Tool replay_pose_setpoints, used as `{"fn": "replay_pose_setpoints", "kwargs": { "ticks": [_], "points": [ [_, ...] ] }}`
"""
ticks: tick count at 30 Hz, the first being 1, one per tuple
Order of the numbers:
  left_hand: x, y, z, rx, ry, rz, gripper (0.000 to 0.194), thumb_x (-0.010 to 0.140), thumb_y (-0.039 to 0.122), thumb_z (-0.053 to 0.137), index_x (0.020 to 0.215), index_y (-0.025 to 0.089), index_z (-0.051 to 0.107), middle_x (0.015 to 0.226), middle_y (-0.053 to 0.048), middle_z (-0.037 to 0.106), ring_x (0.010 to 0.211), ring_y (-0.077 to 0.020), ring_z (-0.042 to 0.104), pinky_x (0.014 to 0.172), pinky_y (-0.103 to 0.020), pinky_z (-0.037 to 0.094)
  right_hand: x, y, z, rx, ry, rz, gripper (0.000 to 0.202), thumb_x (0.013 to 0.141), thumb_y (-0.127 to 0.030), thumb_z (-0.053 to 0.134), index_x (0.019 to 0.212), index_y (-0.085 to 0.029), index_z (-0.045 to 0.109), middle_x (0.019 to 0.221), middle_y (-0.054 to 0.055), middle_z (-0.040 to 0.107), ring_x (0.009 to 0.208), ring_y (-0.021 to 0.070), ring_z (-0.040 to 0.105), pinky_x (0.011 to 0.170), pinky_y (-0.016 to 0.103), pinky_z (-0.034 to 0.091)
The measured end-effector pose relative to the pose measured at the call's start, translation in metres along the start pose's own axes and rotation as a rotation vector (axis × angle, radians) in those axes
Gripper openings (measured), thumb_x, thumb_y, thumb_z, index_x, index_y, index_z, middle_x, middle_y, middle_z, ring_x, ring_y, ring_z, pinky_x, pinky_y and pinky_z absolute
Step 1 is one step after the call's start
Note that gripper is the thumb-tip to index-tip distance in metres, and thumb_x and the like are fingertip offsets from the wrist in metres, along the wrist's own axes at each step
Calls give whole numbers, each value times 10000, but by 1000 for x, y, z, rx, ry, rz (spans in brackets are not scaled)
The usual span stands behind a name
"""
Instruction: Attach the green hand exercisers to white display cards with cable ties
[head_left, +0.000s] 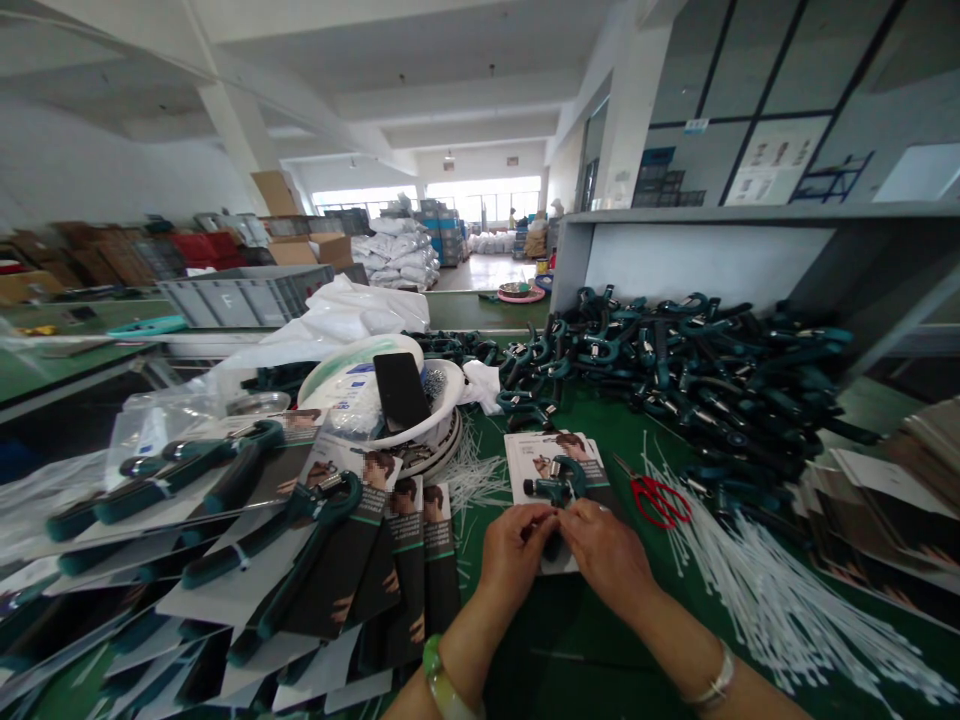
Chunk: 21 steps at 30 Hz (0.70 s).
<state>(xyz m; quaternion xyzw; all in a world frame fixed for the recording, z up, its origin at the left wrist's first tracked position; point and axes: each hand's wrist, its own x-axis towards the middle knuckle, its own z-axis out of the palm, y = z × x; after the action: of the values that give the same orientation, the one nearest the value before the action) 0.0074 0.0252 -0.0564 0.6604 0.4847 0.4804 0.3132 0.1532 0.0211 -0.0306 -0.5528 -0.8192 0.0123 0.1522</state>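
Note:
A green C-shaped tool (561, 480) lies on a printed card (525, 455) at the centre of the green table. Both hands meet over its lower part. My left hand (514, 550) has its fingers pinched together at the tool's handle, and my right hand (604, 550) is pinched right beside it. Whatever sits between the fingertips is too small to make out. Red-handled scissors (660, 502) rest to the right of the card. White cable ties (780, 600) spread out at the right, and more ties (476, 475) lie left of the card.
Carded tools (300, 520) are stacked at the left. Behind them, a phone (401, 392) lies on a white basin (450, 385). A large heap of green tools (675, 360) fills the back right. Loose cards (885, 510) are piled at the far right.

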Motion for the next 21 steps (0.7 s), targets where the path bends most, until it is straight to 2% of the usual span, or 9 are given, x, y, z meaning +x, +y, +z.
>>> {"fn": "replay_pose_setpoints", "kwargs": {
  "ticks": [3, 6, 9, 11, 14, 18, 21],
  "points": [
    [1, 3, 1, 14, -5, 6, 144, 814, 254, 569, 842, 198, 698, 815, -23, 704, 762, -140, 629, 725, -243, 499, -3, 7, -2, 142, 36, -55, 253, 883, -233, 417, 964, -178, 650, 881, 83, 640, 808, 190, 598, 720, 305, 478],
    [2, 1, 2, 62, -33, 57, 140, 817, 226, 565, 849, 200, 698, 810, -25, 698, 765, -135, 624, 732, -236, 491, -2, 18, -3, 354, 132, -124, 259, 881, -266, 442, 1050, -180, 618, 936, 86, 653, 841, 177, 609, 757, 304, 492],
    [2, 0, 3, 72, -59, 103, 138, 814, 209, 566, 850, 195, 699, 850, -37, 690, 811, -131, 625, 766, -226, 488, 0, 24, -3, 438, 217, -227, 216, 883, -233, 432, 919, -188, 640, 867, 69, 665, 823, 169, 611, 750, 299, 496],
    [2, 3, 2, 118, -73, 98, 144, 816, 227, 563, 858, 203, 699, 893, -39, 682, 840, -131, 623, 781, -225, 485, 1, 24, -3, 420, 257, -240, 210, 881, -215, 424, 840, -190, 629, 804, 60, 655, 784, 170, 602, 723, 301, 492],
    [4, 14, -2, 299, -117, 44, 171, 826, 302, 540, 879, 254, 694, 977, -13, 669, 888, -146, 609, 781, -244, 479, -1, 22, -1, 410, 365, -176, 218, 882, -218, 403, 772, -195, 590, 749, 52, 621, 747, 172, 580, 697, 303, 477],
    [5, 32, -7, 473, -170, -2, 176, 810, 332, 534, 907, 305, 679, 1015, 17, 655, 905, -165, 599, 772, -259, 461, -6, 23, 4, 465, 543, 10, 187, 886, -251, 401, 776, -204, 545, 741, 46, 585, 736, 174, 566, 684, 295, 462],
    [2, 33, -6, 491, -143, -14, 277, 775, 361, 572, 1038, 297, 627, 1048, -9, 637, 922, -189, 591, 769, -275, 455, -3, 23, 4, 515, 541, 42, 178, 893, -277, 399, 804, -207, 536, 808, 58, 598, 810, 187, 573, 735, 301, 459]
  ]
}}
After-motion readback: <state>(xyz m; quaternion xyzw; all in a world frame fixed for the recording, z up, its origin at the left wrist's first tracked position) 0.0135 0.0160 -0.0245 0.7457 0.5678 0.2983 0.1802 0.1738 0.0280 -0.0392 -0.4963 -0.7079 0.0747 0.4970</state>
